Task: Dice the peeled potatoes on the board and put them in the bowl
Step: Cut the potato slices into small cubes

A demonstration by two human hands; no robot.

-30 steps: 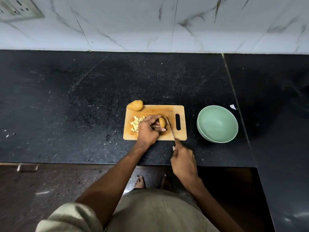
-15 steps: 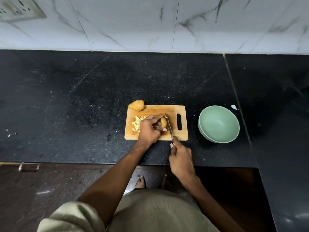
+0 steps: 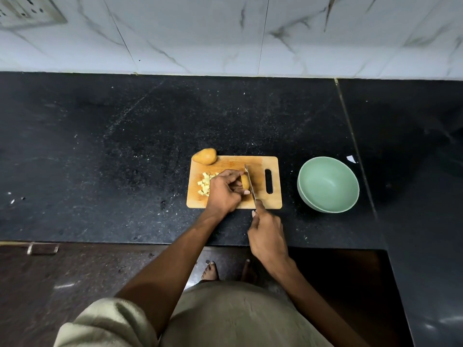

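A wooden cutting board (image 3: 261,164) lies on the black counter. My left hand (image 3: 223,191) grips a potato piece (image 3: 245,182) on the board. My right hand (image 3: 267,235) holds a knife (image 3: 250,182) by its handle, and the blade lies against the right side of that piece. A small heap of diced potato (image 3: 206,183) sits on the board left of my left hand, partly hidden by it. One whole potato (image 3: 205,156) rests at the board's far left corner. The green bowl (image 3: 328,184) stands empty to the right of the board.
The black counter (image 3: 125,159) runs wide to the left and behind the board, up to a marble-tiled wall (image 3: 225,33). A small white scrap (image 3: 351,159) lies behind the bowl. A second counter slab (image 3: 413,171) runs down the right side. My feet show below the counter edge.
The knife has slid forward along the right side of the potato piece, and my right hand has moved up towards the board's near edge. My left hand has stayed on the piece.
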